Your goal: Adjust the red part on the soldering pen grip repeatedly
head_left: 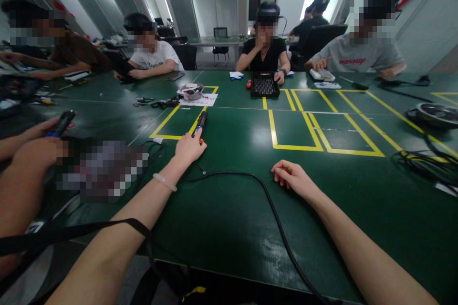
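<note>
My left hand (pixel 189 147) is closed around a black, flashlight-shaped device (pixel 199 125) with a blue band. The device points away from me, at the edge of a yellow taped outline. A bit of orange shows by my fingers, and my palm hides the rear part. To the right, my right hand (pixel 289 177) rests low over the green table (pixel 229 209) with loosely bent fingers and nothing in them. A black cable (pixel 263 182) runs between my hands toward the front edge.
At left, a co-worker's hands (pixel 39 145) hold a similar dark device (pixel 61 124). A bowl (pixel 191 91) stands on paper. Across the table are a black tray (pixel 265 88) and several seated people. Coiled cable (pixel 425 167) lies at right.
</note>
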Motion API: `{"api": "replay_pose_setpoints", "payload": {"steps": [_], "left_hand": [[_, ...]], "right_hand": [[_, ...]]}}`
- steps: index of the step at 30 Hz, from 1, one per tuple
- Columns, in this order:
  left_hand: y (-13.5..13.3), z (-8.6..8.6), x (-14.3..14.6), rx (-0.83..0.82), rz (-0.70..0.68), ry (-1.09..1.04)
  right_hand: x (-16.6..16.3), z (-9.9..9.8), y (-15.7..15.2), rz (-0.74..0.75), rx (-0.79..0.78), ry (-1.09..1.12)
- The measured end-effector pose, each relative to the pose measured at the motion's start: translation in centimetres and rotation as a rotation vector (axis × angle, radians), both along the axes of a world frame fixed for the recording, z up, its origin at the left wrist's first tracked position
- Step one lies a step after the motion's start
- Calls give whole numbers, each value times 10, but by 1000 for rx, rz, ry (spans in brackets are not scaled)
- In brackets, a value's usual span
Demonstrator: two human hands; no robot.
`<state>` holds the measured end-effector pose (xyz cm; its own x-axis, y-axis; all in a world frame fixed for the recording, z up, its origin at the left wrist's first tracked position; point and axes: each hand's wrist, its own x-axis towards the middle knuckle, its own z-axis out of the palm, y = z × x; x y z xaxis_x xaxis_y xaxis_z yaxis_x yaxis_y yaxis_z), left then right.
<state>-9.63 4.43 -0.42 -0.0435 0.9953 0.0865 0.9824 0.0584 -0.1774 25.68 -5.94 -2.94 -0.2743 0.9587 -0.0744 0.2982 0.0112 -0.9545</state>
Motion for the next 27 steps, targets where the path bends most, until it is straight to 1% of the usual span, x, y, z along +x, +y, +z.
{"api": "replay_pose_setpoints", "payload": {"steps": [3,8,13,17,20,22,27], "left_hand": [[-13,2,15,-46,-29,-12],[-42,7,51,-87,-121,14],[-71,10,88,-107,-275,1],[-91,9,117,-113,-364,-70],[-103,8,135,-114,-415,-101],[-109,7,144,-121,-449,-112],[-117,8,154,-139,-520,-146]], "right_hand": [[-1,0,1,0,2,-13],[1,2,3,-36,14,-29],[1,12,0,-80,194,-111],[-8,19,-10,-10,294,-221],[-19,18,-16,43,292,-252],[-25,14,-19,39,267,-252],[-32,8,-20,108,245,-220]]}}
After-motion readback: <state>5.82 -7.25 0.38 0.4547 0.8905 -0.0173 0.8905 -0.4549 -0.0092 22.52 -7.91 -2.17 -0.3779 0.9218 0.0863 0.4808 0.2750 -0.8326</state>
